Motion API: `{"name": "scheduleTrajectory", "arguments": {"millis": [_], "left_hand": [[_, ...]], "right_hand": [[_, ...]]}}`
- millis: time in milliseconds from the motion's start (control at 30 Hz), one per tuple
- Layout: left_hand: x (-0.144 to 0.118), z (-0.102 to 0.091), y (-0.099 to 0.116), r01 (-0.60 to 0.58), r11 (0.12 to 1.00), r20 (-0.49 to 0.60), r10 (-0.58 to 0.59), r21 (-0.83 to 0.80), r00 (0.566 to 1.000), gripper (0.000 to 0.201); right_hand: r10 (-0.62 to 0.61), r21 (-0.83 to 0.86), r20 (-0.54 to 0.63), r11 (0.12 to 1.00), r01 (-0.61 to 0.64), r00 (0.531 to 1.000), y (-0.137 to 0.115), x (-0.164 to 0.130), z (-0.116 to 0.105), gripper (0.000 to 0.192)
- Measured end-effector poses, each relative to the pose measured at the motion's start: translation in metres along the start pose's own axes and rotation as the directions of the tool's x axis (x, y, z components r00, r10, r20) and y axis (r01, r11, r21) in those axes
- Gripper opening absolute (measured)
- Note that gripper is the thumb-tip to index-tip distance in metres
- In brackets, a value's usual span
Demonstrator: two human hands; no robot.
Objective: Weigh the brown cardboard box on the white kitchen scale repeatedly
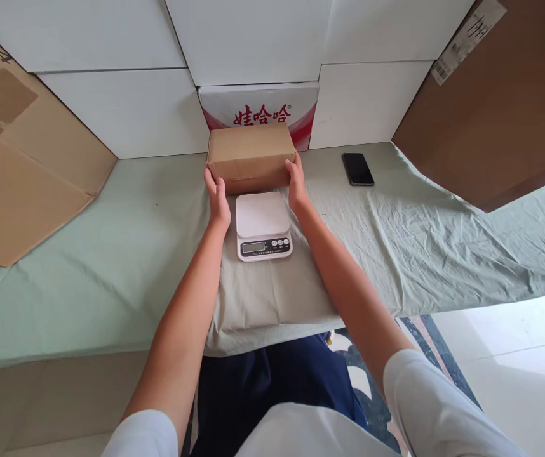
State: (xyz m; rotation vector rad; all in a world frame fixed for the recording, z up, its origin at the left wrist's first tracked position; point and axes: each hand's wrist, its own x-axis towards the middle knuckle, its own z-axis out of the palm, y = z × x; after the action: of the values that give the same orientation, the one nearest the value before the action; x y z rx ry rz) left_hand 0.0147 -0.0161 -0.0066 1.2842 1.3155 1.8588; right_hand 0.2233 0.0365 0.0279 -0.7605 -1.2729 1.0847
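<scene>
A brown cardboard box (251, 156) is held between both hands at the far side of the bench (110, 266), just beyond a white kitchen scale (263, 226). The box's long axis runs left-right across the view, parallel to the back wall; its broad top faces up and one long side face is turned toward the camera. It appears level, not tilted.

The left hand (218, 202) is pressed flat against the box's left end at the lower near corner, fingers extended and opened wide, thumb up on the near edge. The right hand (296, 184) is pressed against the right end in the same manner, fingers wrapped onto the end face. The box is clamped between the two palms, sitting just ahead of and between the hands. Whether its underside is touching the bench or is lifted just clear cannot be told.

The scale lies between the two wrists, platform bare, display and buttons toward the camera. A red-and-white printed carton (260, 111) stands right behind the box against white panels (124, 108). A black phone (357, 169) lies face up on the bench to the right, well apart from the right hand. Flattened brown cardboard (20, 171) is leaned at the left, another sheet (496, 108) at the right. The bench is covered by a wrinkled pale green cloth (444, 254).
</scene>
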Motion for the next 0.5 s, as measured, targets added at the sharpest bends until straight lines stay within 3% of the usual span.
{"name": "scheduleTrajectory", "arguments": {"millis": [267,500], "left_hand": [[0.009,-0.001,-0.016,0.112,0.987,0.071,-0.105,-0.113,0.992,0.087],[0.011,-0.001,-0.02,0.085,0.988,0.085,-0.074,-0.133,0.994,0.087]], "right_hand": [[0.056,0.048,-0.096,0.998,-0.052,0.994,0.011,-0.006,-0.005,0.076],[0.04,0.013,-0.105,0.999,-0.039,0.994,0.017,-0.013,-0.002,0.084]]}}
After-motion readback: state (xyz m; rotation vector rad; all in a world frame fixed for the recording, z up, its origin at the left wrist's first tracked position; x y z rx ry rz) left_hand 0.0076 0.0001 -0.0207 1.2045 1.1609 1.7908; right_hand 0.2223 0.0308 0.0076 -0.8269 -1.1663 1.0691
